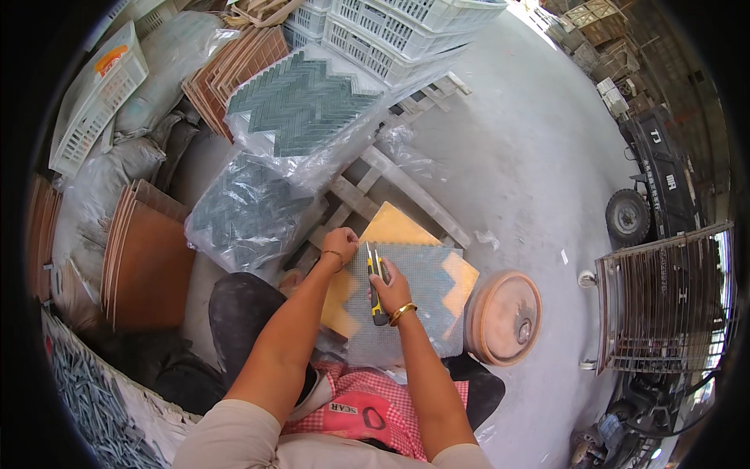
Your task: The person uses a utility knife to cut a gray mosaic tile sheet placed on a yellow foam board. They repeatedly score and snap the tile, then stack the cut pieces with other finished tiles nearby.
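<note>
My right hand [393,288] is closed round a yellow and black utility knife [376,301], its blade end pointing away from me. Beneath the knife, a grey mesh sheet [406,336] with a fine grid lies over a yellow board [397,223]. Zigzag edges of yellow show at the sheet's sides, and bluish patches show through it. With fingers pinched together, my left hand [340,242] is at the sheet's far left corner, seemingly gripping its edge. Sheet and board rest over my lap, near my knees.
A round terracotta-coloured stool-like object [506,319] stands right of the board. Ahead, plastic-wrapped green herringbone tile sheets [305,102] sit on wooden pallets [406,187] by white crates [375,47]. Brown boards [152,258] lean at left; a rack [664,301] stands far right.
</note>
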A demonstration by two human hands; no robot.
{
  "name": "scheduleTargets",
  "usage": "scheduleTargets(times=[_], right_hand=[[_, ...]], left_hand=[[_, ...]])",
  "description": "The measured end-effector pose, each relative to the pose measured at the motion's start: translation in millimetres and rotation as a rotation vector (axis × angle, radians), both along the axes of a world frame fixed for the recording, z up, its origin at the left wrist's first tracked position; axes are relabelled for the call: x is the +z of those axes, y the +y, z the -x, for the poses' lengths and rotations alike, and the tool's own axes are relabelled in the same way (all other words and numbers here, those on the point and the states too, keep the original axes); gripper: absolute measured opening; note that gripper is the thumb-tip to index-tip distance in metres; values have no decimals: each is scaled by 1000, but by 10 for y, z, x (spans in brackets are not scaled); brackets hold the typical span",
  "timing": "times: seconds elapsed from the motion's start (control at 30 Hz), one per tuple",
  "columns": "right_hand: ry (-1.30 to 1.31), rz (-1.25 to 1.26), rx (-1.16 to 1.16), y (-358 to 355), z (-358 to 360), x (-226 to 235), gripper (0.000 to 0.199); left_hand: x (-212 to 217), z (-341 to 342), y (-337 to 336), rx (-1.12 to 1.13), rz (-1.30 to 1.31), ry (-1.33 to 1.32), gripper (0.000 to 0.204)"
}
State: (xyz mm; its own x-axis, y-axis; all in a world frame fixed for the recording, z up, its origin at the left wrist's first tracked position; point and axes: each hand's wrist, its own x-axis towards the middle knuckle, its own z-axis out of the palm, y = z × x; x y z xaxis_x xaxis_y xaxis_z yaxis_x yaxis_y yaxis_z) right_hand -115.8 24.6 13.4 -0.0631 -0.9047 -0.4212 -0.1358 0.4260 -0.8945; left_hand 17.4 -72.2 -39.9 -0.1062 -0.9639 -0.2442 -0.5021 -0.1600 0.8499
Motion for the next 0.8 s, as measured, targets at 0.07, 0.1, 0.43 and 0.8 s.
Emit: scheduleTargets(times=[0.07,0.1,0.43,0.8], right_hand=[[-13,66,-23,-31,146,-209,52],[-26,96,-29,-43,179,-274,52],[515,252,60,-81,12,-112,55],[787,-32,294,-271,-268,218,57]], left_hand=[[57,78,-14,-16,-16,38,9],[40,87,-23,-18,-20,43,9],[11,13,-34,-49,0,59,6],[120,18,-29,-28,57,-98,7]])
